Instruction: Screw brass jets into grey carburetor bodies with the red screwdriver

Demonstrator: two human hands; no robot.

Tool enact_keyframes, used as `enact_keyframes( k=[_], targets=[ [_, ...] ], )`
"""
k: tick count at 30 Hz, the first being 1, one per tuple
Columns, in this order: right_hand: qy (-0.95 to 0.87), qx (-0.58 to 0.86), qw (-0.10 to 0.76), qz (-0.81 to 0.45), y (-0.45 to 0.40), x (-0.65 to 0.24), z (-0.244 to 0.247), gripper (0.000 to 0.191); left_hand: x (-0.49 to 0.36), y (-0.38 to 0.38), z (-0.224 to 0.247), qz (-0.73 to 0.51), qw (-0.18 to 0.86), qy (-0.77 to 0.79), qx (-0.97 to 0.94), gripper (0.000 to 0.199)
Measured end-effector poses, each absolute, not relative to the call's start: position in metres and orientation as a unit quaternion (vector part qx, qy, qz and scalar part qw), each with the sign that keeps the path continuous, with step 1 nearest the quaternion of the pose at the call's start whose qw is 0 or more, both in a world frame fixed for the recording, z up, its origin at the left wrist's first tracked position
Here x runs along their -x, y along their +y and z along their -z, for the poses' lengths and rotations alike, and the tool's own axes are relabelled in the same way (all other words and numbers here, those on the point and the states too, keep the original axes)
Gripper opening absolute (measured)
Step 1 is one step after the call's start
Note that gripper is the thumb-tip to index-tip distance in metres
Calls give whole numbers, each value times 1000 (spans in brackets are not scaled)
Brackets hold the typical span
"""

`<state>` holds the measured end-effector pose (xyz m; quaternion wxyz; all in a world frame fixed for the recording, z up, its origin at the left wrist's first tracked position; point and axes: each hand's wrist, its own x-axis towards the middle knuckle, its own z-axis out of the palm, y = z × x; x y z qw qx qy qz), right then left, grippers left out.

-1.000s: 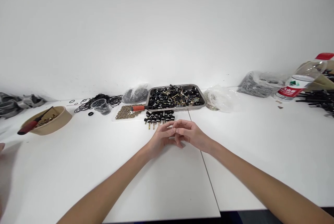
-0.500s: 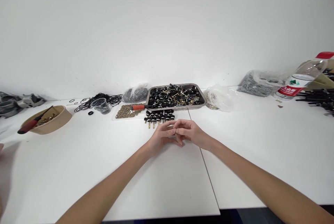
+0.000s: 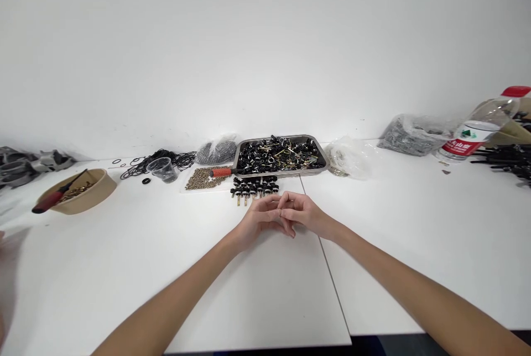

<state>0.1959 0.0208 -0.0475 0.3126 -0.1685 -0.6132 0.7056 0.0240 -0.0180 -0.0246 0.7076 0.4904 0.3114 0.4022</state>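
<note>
My left hand (image 3: 259, 221) and my right hand (image 3: 305, 214) meet above the white table, thumbs and fingertips pressed together. Whatever lies between the fingers, if anything, is too small or hidden to make out. Just beyond them, black fittings with brass stems (image 3: 254, 186) stand in rows. Behind these is a metal tray (image 3: 286, 172) heaped with black and brass parts. A screwdriver with a red handle (image 3: 220, 172) rests at the tray's left edge, over a shallow white tray (image 3: 185, 186) of small brass pieces.
To the left are a tan bowl (image 3: 97, 195) with a red screwdriver (image 3: 52, 199), a plastic cup (image 3: 162, 169) and black rings (image 3: 145, 163). Plastic bags (image 3: 352, 160) and a red-capped bottle (image 3: 473, 134) stand right. Part of another person's hand (image 3: 1, 234) shows at the left edge.
The fingers have shifted slightly while both hands stay joined in the same place. The whole view has moved a little; the objects on the table look unmoved.
</note>
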Motion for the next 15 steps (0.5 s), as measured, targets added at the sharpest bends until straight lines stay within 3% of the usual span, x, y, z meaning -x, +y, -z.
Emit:
enact_keyframes(
  k=[15],
  targets=[
    [-624, 163, 312, -698, 21, -196, 46, 19, -25, -19, 23, -402, 697, 304, -510, 30]
  ],
)
